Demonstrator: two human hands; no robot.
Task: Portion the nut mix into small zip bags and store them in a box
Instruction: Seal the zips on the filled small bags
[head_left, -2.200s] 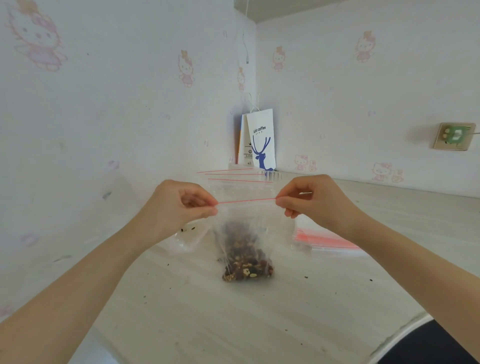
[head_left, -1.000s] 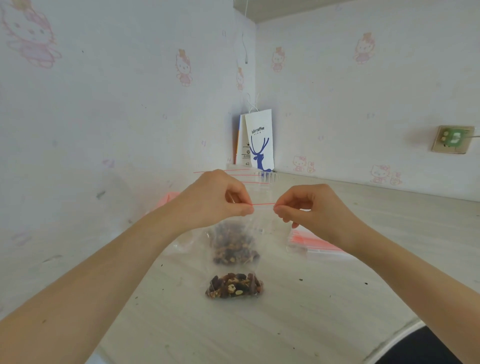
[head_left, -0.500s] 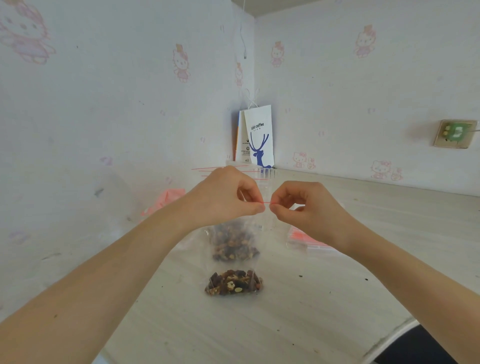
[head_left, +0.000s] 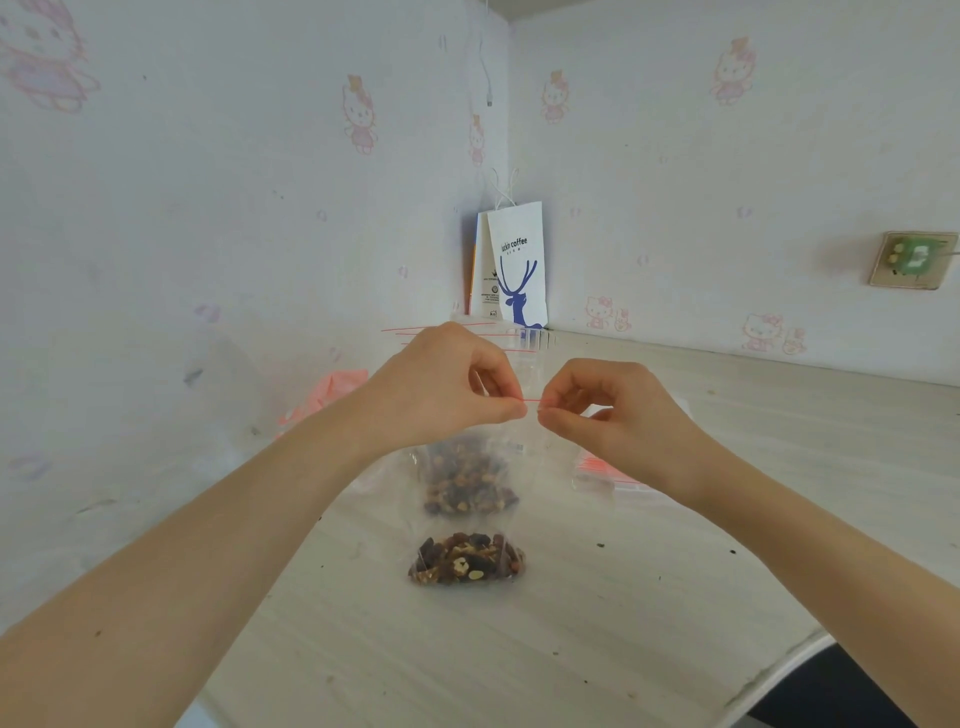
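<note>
**Zip line pinched from both sides**

Holds the small zip bag (head_left: 462, 535) above the table (head_left: 519, 654), mid-scene, nut mix (head_left: 467, 564) gathered at its bottom. Pinches its red zip line with left hand (head_left: 447, 384) and right hand (head_left: 618, 415), thumbs and forefingers curled tight, tips almost meeting. Just behind, a larger bag of nuts (head_left: 465, 480); right, a stack of empty bags (head_left: 605, 475); far corner, a paper bag (head_left: 519, 265).
</note>
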